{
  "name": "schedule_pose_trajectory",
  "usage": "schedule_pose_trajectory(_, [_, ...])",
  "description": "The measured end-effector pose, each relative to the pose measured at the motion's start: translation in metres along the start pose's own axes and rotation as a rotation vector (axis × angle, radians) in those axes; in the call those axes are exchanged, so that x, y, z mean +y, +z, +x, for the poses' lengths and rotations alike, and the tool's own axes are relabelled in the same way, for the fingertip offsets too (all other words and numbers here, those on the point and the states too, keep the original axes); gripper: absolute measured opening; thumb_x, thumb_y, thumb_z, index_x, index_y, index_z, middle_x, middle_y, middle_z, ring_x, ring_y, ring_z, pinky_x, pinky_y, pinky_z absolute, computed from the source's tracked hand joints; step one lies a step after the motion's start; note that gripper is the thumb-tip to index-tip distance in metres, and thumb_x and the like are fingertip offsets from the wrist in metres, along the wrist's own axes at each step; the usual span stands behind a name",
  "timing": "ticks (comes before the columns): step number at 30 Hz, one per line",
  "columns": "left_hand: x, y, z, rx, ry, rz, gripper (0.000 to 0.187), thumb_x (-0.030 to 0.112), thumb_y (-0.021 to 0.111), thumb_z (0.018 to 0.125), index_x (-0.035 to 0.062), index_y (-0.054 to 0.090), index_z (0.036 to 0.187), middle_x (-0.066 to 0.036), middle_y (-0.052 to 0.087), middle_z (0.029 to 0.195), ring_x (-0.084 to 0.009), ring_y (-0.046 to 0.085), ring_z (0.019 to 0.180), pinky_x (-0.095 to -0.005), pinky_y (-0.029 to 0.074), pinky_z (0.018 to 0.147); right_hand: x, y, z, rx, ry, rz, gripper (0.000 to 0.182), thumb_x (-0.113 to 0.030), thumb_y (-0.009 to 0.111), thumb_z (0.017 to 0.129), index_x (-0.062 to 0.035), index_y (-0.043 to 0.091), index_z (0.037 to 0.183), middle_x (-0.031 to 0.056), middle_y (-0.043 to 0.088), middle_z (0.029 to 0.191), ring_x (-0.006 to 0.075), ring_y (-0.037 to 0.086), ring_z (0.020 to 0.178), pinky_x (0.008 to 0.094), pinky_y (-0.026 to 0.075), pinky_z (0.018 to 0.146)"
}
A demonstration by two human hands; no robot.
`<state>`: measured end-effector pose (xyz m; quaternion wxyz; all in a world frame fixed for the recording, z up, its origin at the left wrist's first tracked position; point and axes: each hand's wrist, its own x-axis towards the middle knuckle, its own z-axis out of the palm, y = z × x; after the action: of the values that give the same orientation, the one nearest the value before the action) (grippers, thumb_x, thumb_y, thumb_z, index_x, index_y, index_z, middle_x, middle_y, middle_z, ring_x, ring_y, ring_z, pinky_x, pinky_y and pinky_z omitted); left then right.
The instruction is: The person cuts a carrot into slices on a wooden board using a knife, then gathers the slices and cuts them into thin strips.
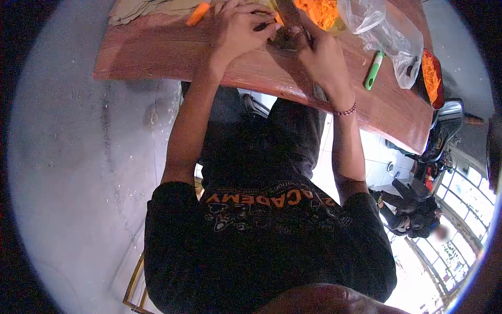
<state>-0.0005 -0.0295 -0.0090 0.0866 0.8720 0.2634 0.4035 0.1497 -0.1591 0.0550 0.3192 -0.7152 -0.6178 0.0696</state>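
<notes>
My left hand [241, 30] is over the wooden table with its fingers bent and closed together; what they hold is hidden. A small bit of orange carrot [279, 20] shows just beyond its fingertips. My right hand [323, 56] is closed around a dark, long object [288, 15], whose kind I cannot make out. The two hands almost meet at this object. Beside my right hand lies a heap of shredded carrot [320, 12]. A cut carrot piece [198, 14] rests to the left of my left hand.
On the wooden table [157, 55], a clear plastic bag [389, 36] and a green-handled tool [374, 70] lie to the right. A red container [438, 99] with carrot shreds stands at the right edge. Brown sheets [141, 9] lie far left. Another person [415, 209] is at lower right.
</notes>
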Motion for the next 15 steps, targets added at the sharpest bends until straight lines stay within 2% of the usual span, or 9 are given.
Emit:
schedule_pose_trajectory(1, [-0.004,0.003,-0.001,-0.001,0.011,-0.016,0.020,0.034,0.080,0.076,0.0156,0.080,0.084,0.006,0.074,0.095,-0.0186,0.062,0.100,-0.0369,0.041,0.099,-0.001,-0.001,-0.001,-0.002,-0.001,0.000,0.036,-0.026,0.051,0.096,-0.0118,0.059,0.128,0.0295,0.065,0.083,0.0499,0.064,0.080,0.0583,0.052,0.073])
schedule_pose_trajectory(3, [-0.006,0.004,-0.002,-0.004,0.023,-0.031,0.019,0.034,0.080,0.076,0.0158,0.080,0.083,0.006,0.074,0.095,-0.0184,0.062,0.101,-0.0367,0.041,0.099,-0.003,-0.002,-0.002,-0.110,0.113,0.037,0.042,-0.028,0.057,0.095,-0.0172,0.056,0.135,0.0294,0.065,0.095,0.0465,0.062,0.099,0.0494,0.051,0.081])
schedule_pose_trajectory(10, [-0.004,0.005,-0.004,-0.075,-0.020,0.011,0.019,0.030,0.078,0.078,0.0163,0.080,0.091,0.006,0.074,0.099,-0.0179,0.061,0.099,-0.0342,0.043,0.096,-0.014,-0.003,-0.002,-0.178,0.178,-0.021,0.039,-0.025,0.056,0.095,-0.0216,0.057,0.134,0.0293,0.065,0.091,0.0479,0.063,0.092,0.0537,0.050,0.076])
schedule_pose_trajectory(12, [-0.008,0.011,-0.006,-0.087,-0.048,-0.025,0.019,0.029,0.077,0.079,0.0167,0.080,0.094,0.005,0.074,0.100,-0.0177,0.060,0.098,-0.0325,0.044,0.096,-0.016,0.000,-0.002,-0.108,0.055,-0.043,0.040,-0.024,0.055,0.095,-0.0210,0.057,0.134,0.0296,0.065,0.090,0.0487,0.062,0.089,0.0558,0.049,0.074])
schedule_pose_trajectory(13, [-0.011,0.014,-0.008,-0.079,-0.060,-0.048,0.020,0.029,0.077,0.079,0.0167,0.080,0.095,0.005,0.074,0.100,-0.0175,0.060,0.098,-0.0312,0.045,0.095,-0.017,0.002,0.000,-0.108,0.058,-0.044,0.040,-0.024,0.055,0.095,-0.0210,0.057,0.134,0.0296,0.065,0.090,0.0487,0.062,0.089,0.0558,0.049,0.074])
schedule_pose_trajectory(15, [-0.016,0.021,-0.012,-0.071,-0.072,-0.070,0.021,0.029,0.077,0.080,0.0168,0.080,0.096,0.004,0.074,0.100,-0.0173,0.060,0.097,-0.0299,0.045,0.095,-0.018,0.004,0.010,-0.126,-0.013,-0.079,0.037,-0.025,0.056,0.092,-0.0044,0.059,0.123,0.0304,0.065,0.083,0.0480,0.065,0.081,0.0558,0.053,0.075])
